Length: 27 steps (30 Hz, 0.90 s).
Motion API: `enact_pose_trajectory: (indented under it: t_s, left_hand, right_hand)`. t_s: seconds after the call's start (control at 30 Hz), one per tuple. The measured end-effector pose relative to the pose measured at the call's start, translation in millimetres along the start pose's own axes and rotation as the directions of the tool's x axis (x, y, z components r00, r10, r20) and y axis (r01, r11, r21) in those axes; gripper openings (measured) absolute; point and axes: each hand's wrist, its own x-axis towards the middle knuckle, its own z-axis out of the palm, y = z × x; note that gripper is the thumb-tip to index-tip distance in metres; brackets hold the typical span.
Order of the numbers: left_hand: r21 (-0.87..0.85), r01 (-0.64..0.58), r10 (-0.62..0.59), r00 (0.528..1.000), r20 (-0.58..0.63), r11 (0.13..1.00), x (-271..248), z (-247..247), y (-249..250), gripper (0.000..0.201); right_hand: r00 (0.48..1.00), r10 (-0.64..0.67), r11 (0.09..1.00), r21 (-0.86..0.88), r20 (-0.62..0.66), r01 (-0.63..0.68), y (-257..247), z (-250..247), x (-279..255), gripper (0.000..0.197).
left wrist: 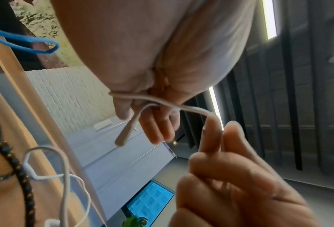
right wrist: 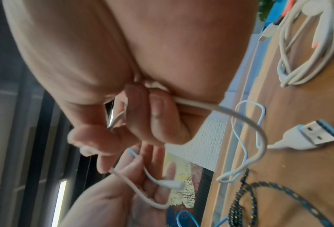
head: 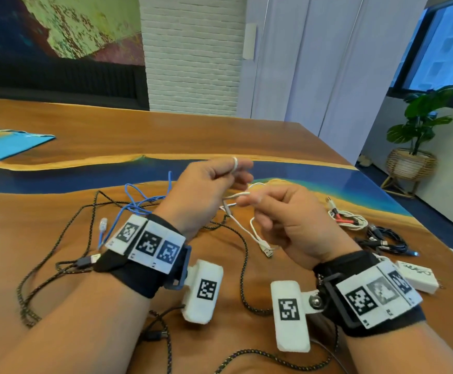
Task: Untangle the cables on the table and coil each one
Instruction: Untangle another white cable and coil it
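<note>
The white cable is held in the air above the counter, between the two hands. The left hand has the cable wound around one finger, where a white loop shows near the fingertip, and its fingers are curled on the cable. The right hand pinches the cable between thumb and finger, just beside the left hand, so the two hands are close together. From the hands the cable hangs down in loose loops, and its USB plug lies on the counter under the right hand. In the left wrist view a small plug end hangs free below the left fingers.

The black braided cable is spread on the counter in wide curves, under and around both wrists, not coiled. The blue cable lies behind the left wrist, partly crossing the black one, and its clear plug rests on the counter to the left.

To the right of the right hand, a coiled white cable with red parts lies on the counter, and near it a dark bundle of cables. A white charger lies beside the right wrist. Both wrists carry black bands with printed markers.

Far left on the counter is a blue sheet, and a plant in a basket stands on the floor at the right
</note>
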Motion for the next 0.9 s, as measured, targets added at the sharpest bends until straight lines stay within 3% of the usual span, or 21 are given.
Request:
enact_pose_trajectory:
  t_s: [0.13, 0.3, 0.43, 0.53, 0.6, 0.67, 0.73, 0.8, 0.9]
  left_hand:
    - [-0.021, 0.173, -0.164, 0.959, 0.230, 0.985, -7, 0, 5, 0.037]
    - [-0.039, 0.318, -0.286, 0.895, 0.342, 0.947, -12, -2, 11, 0.043]
    - [-0.401, 0.301, -0.187, 0.936, 0.299, 0.865, -8, -8, 13, 0.036]
    - [-0.652, 0.206, -0.129, 0.978, 0.164, 0.730, -3, -7, 17, 0.040]
    - [-0.729, 0.133, -0.122, 0.990, 0.068, 0.672, -1, -4, 16, 0.038]
    - [-0.702, 0.098, -0.130, 0.992, 0.008, 0.706, 2, -1, 12, 0.035]
    - [-0.553, 0.082, -0.125, 0.991, -0.040, 0.829, 2, 1, 6, 0.033]
    - [-0.335, 0.048, -0.080, 0.993, -0.083, 0.941, 3, 0, 2, 0.033]
    - [-0.105, 0.088, -0.092, 0.995, -0.028, 0.991, 2, -1, -1, 0.035]
  right_hand:
    - [0.981, -0.024, 0.999, 0.039, -0.195, 0.032, -2, -15, 3, 0.022]
    - [0.948, -0.083, 0.996, -0.035, -0.308, 0.076, 4, -13, 4, 0.013]
    - [0.944, -0.039, 0.999, -0.017, -0.328, 0.036, 5, -11, 6, 0.017]
    - [0.979, 0.022, 0.997, -0.066, -0.201, -0.036, 10, -4, 7, 0.027]
    - [0.995, 0.068, 0.989, -0.129, -0.075, -0.077, 14, 6, 6, 0.028]
    - [0.993, 0.107, 0.978, -0.186, 0.053, -0.095, 15, 15, 4, 0.024]
    - [0.984, 0.125, 0.970, -0.224, 0.123, -0.095, 15, 18, 1, 0.025]
    - [0.987, 0.084, 0.975, -0.214, 0.134, -0.054, 12, 17, -1, 0.033]
    - [0.999, -0.012, 1.000, -0.006, 0.050, 0.012, 3, 9, 0, 0.032]
